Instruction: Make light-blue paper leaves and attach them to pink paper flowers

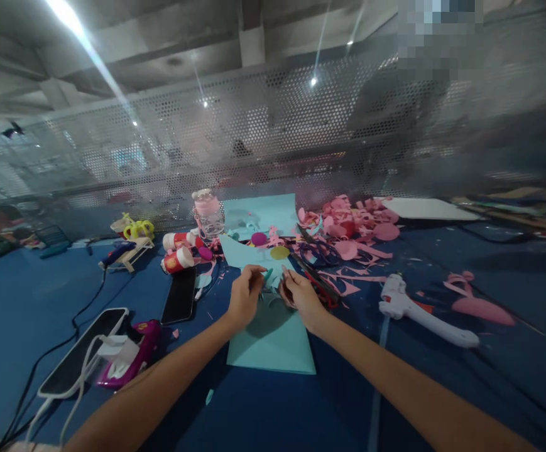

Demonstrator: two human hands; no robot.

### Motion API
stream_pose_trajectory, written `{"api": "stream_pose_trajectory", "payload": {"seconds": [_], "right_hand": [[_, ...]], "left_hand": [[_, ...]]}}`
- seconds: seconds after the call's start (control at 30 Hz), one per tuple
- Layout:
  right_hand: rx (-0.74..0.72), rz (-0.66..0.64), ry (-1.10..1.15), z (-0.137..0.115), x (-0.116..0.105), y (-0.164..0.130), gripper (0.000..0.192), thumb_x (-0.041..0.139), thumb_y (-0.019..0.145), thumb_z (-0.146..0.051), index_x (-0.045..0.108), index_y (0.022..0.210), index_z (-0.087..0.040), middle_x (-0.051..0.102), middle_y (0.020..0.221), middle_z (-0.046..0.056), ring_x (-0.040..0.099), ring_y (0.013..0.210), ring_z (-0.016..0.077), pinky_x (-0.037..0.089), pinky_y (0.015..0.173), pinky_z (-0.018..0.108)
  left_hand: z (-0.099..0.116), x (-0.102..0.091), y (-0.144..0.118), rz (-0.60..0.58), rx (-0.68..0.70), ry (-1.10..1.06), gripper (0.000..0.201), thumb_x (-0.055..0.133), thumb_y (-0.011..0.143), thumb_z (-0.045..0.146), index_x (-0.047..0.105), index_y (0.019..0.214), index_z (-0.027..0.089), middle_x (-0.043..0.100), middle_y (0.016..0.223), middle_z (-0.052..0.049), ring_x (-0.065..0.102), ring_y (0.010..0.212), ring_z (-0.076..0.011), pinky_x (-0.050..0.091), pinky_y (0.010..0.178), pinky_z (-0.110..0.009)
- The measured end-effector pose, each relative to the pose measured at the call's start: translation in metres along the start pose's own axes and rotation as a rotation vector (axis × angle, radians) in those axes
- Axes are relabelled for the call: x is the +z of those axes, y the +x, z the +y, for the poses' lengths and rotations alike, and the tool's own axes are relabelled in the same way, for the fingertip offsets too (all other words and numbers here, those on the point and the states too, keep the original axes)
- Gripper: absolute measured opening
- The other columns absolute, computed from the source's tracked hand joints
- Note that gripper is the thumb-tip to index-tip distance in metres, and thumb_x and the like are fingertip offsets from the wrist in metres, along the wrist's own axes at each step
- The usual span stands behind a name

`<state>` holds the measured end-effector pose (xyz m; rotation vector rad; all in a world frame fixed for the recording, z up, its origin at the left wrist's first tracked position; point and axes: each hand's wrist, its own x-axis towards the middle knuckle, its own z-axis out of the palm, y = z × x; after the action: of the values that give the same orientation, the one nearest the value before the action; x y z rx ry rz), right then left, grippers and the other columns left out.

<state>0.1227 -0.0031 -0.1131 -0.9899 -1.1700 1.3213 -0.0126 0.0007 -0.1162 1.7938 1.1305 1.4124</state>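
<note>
Currently both bare hands meet over a light teal paper sheet point(273, 342) lying flat on the blue table point(41, 301). Left hand point(244, 295): fingers curled, pinching a small teal scrap point(267, 274) at the fingertips. Right hand point(301, 295): closed around something small and dark reddish, touching the same spot; what it is cannot be told, blurred. The two hands are just beside each other, nearly touching, above the far half of the sheet.

Surroundings: a yellow paper disc point(279, 252) and a magenta disc point(258, 238) lie on a second teal sheet just beyond the hands. Red-handled scissors point(320, 282) rest beside the right hand. White glue gun point(418, 311) lies well right of it. Pink paper offcuts point(352, 229) are heaped at the far right. Left of the hands: a dark phone point(180, 296) face up, two red-and-white glue tubes point(178, 251) on their sides, a clear jar point(208, 216) upright. Near left edge: a second phone point(81, 351) with a white cable, touching a magenta device point(134, 351)
</note>
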Motion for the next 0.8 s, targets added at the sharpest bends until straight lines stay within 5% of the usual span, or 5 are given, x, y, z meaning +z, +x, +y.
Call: {"api": "stream_pose_trajectory", "payload": {"seconds": [0.17, 0.37, 0.6, 0.8], "right_hand": [[0.01, -0.017, 0.039, 0.001, 0.0, 0.0, 0.045, 0.052, 0.065, -0.065, 0.038, 0.058, -0.022, 0.034, 0.037, -0.008, 0.025, 0.032, 0.0064, 0.015, 0.034, 0.022], [-0.012, 0.123, 0.056, -0.001, -0.005, 0.001, 0.048, 0.054, 0.061, -0.066, 0.039, 0.057, -0.021, 0.036, 0.04, -0.008, 0.029, 0.033, 0.0059, 0.02, 0.035, 0.021], [-0.161, 0.181, -0.082, -0.004, -0.01, 0.0, 0.044, 0.05, 0.07, -0.061, 0.038, 0.056, -0.02, 0.034, 0.043, -0.008, 0.028, 0.037, 0.0062, 0.023, 0.036, 0.022], [-0.237, 0.108, -0.216, -0.005, -0.008, -0.003, 0.036, 0.043, 0.079, -0.052, 0.037, 0.061, -0.021, 0.033, 0.048, -0.007, 0.029, 0.042, 0.0076, 0.025, 0.04, 0.022]], "left_hand": [[0.004, 0.002, -0.001, -0.087, 0.01, -0.066, 0.018, 0.043, 0.08, 0.015, 0.05, 0.096, 0.019, 0.056, 0.094, -0.002, 0.047, 0.06, -0.0071, 0.038, 0.057, -0.02], [0.005, 0.003, -0.001, -0.251, -0.043, -0.171, 0.037, 0.047, 0.077, 0.012, 0.046, 0.112, 0.024, 0.045, 0.118, -0.006, 0.036, 0.048, -0.0005, 0.031, 0.042, -0.016], [0.013, 0.004, 0.0, -0.385, -0.253, -0.207, 0.044, 0.057, 0.073, 0.016, 0.036, 0.111, 0.019, 0.046, 0.072, 0.005, 0.028, 0.037, 0.0013, 0.024, 0.035, -0.014], [0.004, 0.004, 0.008, -0.337, -0.236, -0.189, 0.041, 0.055, 0.076, 0.037, 0.031, 0.105, 0.02, 0.05, 0.089, 0.0, 0.035, 0.038, 0.0008, 0.031, 0.036, -0.015]]}}
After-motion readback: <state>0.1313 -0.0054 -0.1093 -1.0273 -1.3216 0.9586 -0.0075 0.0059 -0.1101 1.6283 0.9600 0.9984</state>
